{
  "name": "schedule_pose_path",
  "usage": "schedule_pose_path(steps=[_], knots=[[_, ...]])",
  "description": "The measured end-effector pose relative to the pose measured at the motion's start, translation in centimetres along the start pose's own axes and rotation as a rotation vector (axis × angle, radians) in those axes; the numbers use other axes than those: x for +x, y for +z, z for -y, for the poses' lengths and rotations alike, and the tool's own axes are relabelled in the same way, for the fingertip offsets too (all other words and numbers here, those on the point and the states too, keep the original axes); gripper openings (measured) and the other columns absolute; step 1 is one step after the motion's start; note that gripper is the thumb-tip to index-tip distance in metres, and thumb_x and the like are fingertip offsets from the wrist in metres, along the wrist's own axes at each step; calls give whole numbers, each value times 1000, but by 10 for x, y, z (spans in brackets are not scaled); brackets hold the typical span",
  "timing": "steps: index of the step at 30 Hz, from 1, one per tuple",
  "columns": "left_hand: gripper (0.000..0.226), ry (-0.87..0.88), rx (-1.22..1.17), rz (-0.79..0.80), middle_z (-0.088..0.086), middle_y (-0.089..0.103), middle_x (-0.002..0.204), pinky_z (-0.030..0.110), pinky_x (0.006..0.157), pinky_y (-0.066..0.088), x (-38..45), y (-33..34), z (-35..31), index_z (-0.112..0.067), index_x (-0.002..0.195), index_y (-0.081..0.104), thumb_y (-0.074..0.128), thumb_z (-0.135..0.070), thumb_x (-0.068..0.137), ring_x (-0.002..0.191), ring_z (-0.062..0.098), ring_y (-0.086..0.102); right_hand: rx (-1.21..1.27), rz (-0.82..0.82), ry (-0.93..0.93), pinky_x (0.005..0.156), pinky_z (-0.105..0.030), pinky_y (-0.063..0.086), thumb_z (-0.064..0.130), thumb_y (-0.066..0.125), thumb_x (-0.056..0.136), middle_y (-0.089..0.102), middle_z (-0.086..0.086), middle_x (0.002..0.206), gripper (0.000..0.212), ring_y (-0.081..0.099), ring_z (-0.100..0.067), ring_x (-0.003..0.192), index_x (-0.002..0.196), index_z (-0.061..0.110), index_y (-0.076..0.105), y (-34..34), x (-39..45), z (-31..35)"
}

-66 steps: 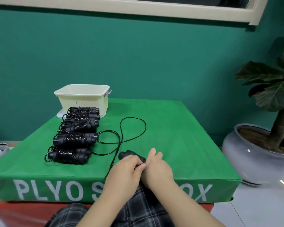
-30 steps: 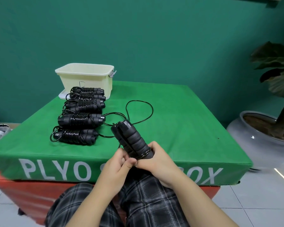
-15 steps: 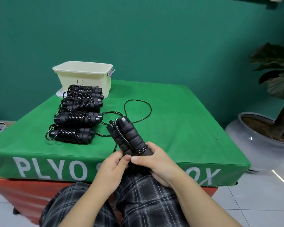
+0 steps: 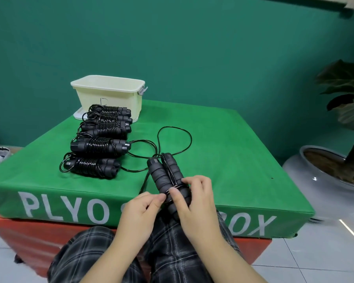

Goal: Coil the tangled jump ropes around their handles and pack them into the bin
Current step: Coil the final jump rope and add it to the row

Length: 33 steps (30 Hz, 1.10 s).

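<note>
Now our right hand (image 4: 194, 203) grips the paired handles (image 4: 166, 178), while our left hand (image 4: 139, 213) pinches the cord (image 4: 173, 144) against them.

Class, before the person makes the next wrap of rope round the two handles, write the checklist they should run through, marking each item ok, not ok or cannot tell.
1. Both handles held together side by side: ok, the right hand grips their near end.
2. Rope under control: ok, the left hand pinches it beside the handles.
3. First turns seated: ok, a few turns sit just above the right thumb.
4. Loose rope free to feed: cannot tell, its loops cross on the green box.
5. Loose rope clear of the coiled ropes: not ok, it runs right past them.
6. Bin open for packing: ok.
</note>
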<state>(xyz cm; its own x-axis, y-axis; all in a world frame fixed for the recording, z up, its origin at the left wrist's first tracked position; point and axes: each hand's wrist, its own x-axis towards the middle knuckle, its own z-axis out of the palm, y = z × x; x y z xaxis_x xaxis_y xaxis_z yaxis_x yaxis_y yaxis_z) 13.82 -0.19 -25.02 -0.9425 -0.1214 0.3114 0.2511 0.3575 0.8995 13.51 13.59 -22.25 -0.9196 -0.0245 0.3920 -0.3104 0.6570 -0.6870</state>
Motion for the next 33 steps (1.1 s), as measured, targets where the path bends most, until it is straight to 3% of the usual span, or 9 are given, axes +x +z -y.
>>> schedule_pose_path(steps=[3,7,11,14,17,25,27,31,33], knots=[[47,-39,-41,-44,-6,46,57,21,56,33,1,-1,-2,-30,45,52,57,-16,90,56,6,44,-115,89,-43,94,-16,27,85,32,67,29,14,116,97,30,-4,113,135,17,43,0,-2,3],[49,-4,-57,-33,-11,47,57,17,56,32,-2,-1,-9,-31,45,52,57,-13,90,57,5,44,-150,121,-7,100,-18,26,81,51,62,22,13,121,105,22,-7,119,147,23,31,-2,0,2],[45,67,-56,14,-15,52,64,10,61,35,-3,-4,-10,-34,57,55,54,-6,92,64,3,49,-126,146,3,100,-15,25,61,66,76,29,12,119,95,30,-7,121,151,23,24,-4,0,1],[23,63,-55,81,-17,56,76,8,69,39,-2,-2,-7,-21,96,67,50,-6,94,71,3,53,12,94,60,94,-11,35,45,67,84,37,14,116,79,44,1,108,149,23,30,-6,1,1],[33,30,-109,148,-19,57,81,8,69,41,-2,0,-6,-26,118,59,47,-6,96,72,1,53,147,22,119,81,-4,37,37,66,87,43,17,108,67,47,9,99,146,22,38,-7,0,1],[20,-71,-212,32,-9,54,58,14,59,41,0,16,-10,-22,90,57,44,-9,97,56,0,48,430,-70,179,79,-19,49,45,68,83,55,12,94,52,59,-2,88,127,19,58,-5,-4,2],[14,-77,-232,11,-6,48,57,16,54,38,2,18,-10,-20,90,54,44,-13,96,52,0,43,559,-79,198,73,-33,57,56,64,74,60,10,94,56,64,-10,83,117,20,64,-2,-6,2],[9,-109,-270,0,-4,47,61,13,53,38,4,19,-13,-17,99,55,46,-18,95,49,-3,44,780,-27,240,55,-29,53,44,65,76,69,-10,84,37,67,-20,66,98,15,68,-5,-6,2],[26,-165,-300,54,-6,49,59,12,51,37,5,16,-12,-14,104,56,46,-33,91,48,-2,44,829,-6,255,52,-30,52,38,61,80,69,-10,76,32,66,-22,62,95,11,69,-7,-4,1]])
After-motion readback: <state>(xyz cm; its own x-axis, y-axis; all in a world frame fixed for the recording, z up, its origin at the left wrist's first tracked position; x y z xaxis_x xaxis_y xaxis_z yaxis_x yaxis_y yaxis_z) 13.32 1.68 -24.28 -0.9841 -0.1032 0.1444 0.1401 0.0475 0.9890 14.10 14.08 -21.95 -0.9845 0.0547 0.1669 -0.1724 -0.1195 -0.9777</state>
